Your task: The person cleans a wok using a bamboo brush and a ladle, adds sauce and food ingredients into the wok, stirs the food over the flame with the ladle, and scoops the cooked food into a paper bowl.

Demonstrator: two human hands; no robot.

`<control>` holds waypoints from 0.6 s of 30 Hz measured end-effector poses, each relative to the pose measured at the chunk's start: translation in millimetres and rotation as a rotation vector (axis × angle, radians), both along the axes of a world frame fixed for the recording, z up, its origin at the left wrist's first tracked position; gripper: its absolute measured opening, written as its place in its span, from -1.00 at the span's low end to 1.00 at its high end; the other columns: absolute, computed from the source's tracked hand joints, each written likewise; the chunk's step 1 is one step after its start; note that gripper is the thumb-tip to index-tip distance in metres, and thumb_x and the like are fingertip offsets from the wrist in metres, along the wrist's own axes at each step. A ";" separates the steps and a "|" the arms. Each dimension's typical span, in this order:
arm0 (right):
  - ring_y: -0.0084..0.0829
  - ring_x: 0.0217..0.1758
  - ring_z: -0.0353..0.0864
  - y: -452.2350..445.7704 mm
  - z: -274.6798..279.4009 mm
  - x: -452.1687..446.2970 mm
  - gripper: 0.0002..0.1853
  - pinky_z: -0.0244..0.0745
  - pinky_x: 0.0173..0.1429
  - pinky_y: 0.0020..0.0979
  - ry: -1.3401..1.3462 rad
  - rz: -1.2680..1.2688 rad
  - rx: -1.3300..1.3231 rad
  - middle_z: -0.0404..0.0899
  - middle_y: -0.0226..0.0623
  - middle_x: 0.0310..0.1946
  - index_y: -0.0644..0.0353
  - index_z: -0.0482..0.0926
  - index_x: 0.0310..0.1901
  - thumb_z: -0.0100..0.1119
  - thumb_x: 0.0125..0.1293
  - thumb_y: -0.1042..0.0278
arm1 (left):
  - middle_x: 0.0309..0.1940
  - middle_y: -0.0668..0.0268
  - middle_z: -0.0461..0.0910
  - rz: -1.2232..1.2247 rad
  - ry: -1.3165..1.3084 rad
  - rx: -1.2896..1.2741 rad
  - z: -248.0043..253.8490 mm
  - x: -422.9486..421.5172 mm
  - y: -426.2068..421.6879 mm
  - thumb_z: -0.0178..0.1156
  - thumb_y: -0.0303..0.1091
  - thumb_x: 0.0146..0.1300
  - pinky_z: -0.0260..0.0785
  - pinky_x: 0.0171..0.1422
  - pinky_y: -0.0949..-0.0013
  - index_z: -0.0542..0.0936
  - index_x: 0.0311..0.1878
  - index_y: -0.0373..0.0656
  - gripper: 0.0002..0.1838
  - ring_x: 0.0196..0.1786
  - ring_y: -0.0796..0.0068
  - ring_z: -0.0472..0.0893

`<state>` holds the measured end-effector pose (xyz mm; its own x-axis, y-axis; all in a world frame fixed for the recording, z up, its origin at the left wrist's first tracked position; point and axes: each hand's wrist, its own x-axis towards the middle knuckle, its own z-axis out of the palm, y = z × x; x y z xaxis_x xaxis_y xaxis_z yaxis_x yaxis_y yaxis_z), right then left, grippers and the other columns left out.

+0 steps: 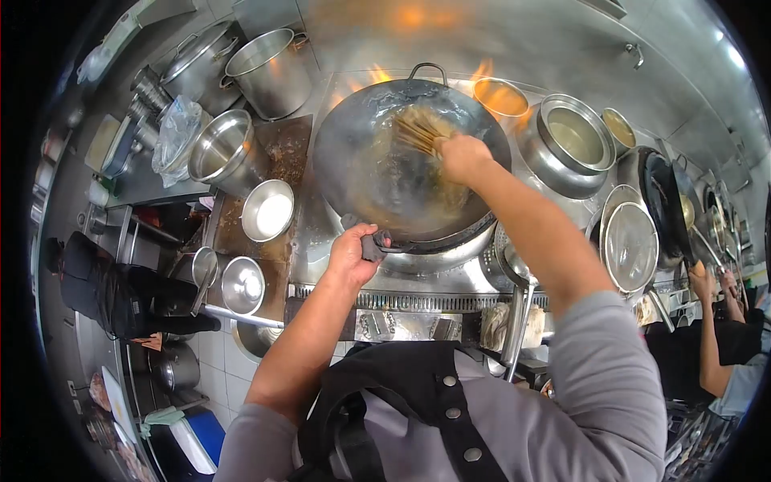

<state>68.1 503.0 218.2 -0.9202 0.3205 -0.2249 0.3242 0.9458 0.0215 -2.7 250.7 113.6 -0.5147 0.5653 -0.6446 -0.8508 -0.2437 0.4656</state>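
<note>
A large dark wok (345, 153) sits on the burner with flames behind its far rim. My right hand (464, 159) is closed around a bamboo wok brush (419, 131), whose bristles reach into the wok. Steam and cloudy liquid blur the wok's inside. At the near rim, my left hand (353, 253) grips a dark folded cloth (373, 243) against the wok's near handle (393, 249).
Right of the wok stand a steel pot (566, 181) of liquid and a mesh strainer (631, 247). To the left are a bowl of white contents (267, 210) and a tall stockpot (273, 80). Other people work at both sides; one person's arm (708, 337) shows at right.
</note>
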 end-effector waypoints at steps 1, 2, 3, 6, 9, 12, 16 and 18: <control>-0.13 0.14 0.66 -0.2 -4.7 -13.9 -0.63 0.60 0.16 -0.18 0.046 -0.047 -0.050 0.66 0.00 0.01 0.11 0.61 0.07 0.18 0.20 0.35 | -0.26 0.14 0.53 -0.038 0.026 0.026 -2.5 -1.9 -3.0 0.20 -0.53 0.23 0.52 -0.22 0.17 0.42 -0.14 -0.21 -0.81 -0.32 0.21 0.60; -0.14 0.13 0.67 -10.5 -23.2 -13.6 -0.65 0.61 0.15 -0.18 0.143 0.004 0.047 0.67 -0.01 0.00 0.12 0.61 0.05 0.15 0.22 0.36 | -0.25 0.16 0.53 -0.077 0.050 0.048 -5.4 -4.2 -5.2 0.20 -0.55 0.22 0.56 -0.25 0.17 0.41 -0.12 -0.24 -0.79 -0.32 0.21 0.60; -0.13 0.14 0.67 -27.3 -26.8 4.0 -0.65 0.61 0.15 -0.17 0.126 0.047 0.029 0.67 -0.01 0.00 0.11 0.61 0.05 0.15 0.21 0.38 | -0.25 0.16 0.53 -0.083 0.045 0.037 -5.6 -2.2 -8.5 0.20 -0.55 0.22 0.56 -0.25 0.17 0.41 -0.12 -0.24 -0.79 -0.32 0.21 0.60; -0.12 0.12 0.68 -28.3 -20.2 41.8 -0.65 0.62 0.13 -0.17 0.109 0.086 0.052 0.68 -0.03 -0.02 0.10 0.61 0.05 0.17 0.20 0.40 | -0.25 0.13 0.53 -0.060 0.039 0.059 2.2 -2.3 -1.5 0.18 -0.57 0.22 0.55 -0.24 0.19 0.40 -0.12 -0.25 -0.80 -0.34 0.19 0.59; -0.09 0.06 0.70 7.2 -5.3 11.1 -0.58 0.64 0.10 -0.18 0.090 -0.022 0.073 0.65 -0.02 0.00 0.09 0.60 0.09 0.23 0.14 0.38 | -0.27 0.13 0.51 -0.025 0.035 0.009 6.4 0.5 -1.2 0.20 -0.53 0.22 0.47 -0.19 0.20 0.42 -0.18 -0.20 -0.83 -0.35 0.21 0.56; -0.08 0.03 0.71 -8.0 -18.5 -40.0 -0.53 0.65 0.10 -0.17 0.041 -0.045 -0.026 0.65 0.02 -0.01 0.08 0.61 0.09 0.27 0.06 0.39 | -0.25 0.13 0.47 -0.043 0.013 0.003 10.9 0.0 -0.7 0.21 -0.55 0.20 0.49 -0.19 0.20 0.41 -0.17 -0.21 -0.80 -0.32 0.20 0.55; 0.06 -0.09 0.69 -73.9 -29.3 9.8 -0.43 0.61 -0.01 -0.05 0.261 0.184 -0.135 0.59 0.10 -0.13 0.11 0.50 0.23 0.21 0.10 0.39 | -0.23 0.13 0.44 -0.015 0.026 0.021 5.0 2.1 -2.4 0.23 -0.57 0.20 0.52 -0.18 0.21 0.39 -0.13 -0.22 -0.76 -0.28 0.20 0.52; 0.00 -0.04 0.69 -71.5 -6.4 62.9 -0.36 0.63 0.02 -0.10 0.092 0.197 -0.129 0.59 0.08 -0.06 -0.02 0.47 0.32 0.20 0.11 0.44 | -0.23 0.14 0.45 -0.009 0.024 0.018 4.6 1.3 -1.1 0.23 -0.57 0.20 0.53 -0.18 0.21 0.39 -0.12 -0.21 -0.76 -0.27 0.20 0.52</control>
